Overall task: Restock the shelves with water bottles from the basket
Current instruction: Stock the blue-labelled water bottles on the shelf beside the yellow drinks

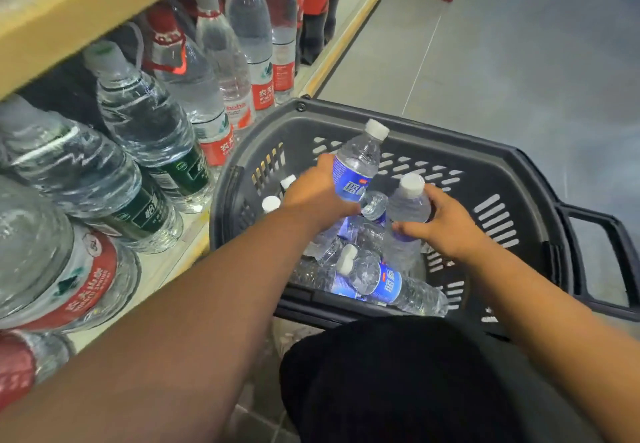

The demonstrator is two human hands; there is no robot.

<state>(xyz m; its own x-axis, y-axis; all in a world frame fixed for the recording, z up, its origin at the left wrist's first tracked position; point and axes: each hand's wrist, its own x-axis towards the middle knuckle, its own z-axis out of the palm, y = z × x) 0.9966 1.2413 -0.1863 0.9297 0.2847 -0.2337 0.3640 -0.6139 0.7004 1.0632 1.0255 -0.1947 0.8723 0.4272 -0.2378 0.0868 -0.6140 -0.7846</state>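
Both hands are inside the basket [512, 165], which sits on the floor against the front edge of the lower shelf [166, 269]

Left hand [318, 196]: fingers wrapped around the labelled midsection of a blue-label bottle [358, 162]. Bottle raised above the basket's far-left part, long axis tilted, white cap pointing up and away toward the far rim

Right hand [443, 228]: closed on a second bottle [407, 214] at its shoulder, near the basket's right wall. This one stands close to upright, cap up

A third bottle [384, 281] lies on its side along the near wall, cap pointing left; others sit beneath, partly hidden

Handling, as judged: full bottles, moderately heavy; thin clear plastic that yields under squeeze; possibly slick. Best hold is around the label band or ribbed waist, not the cap
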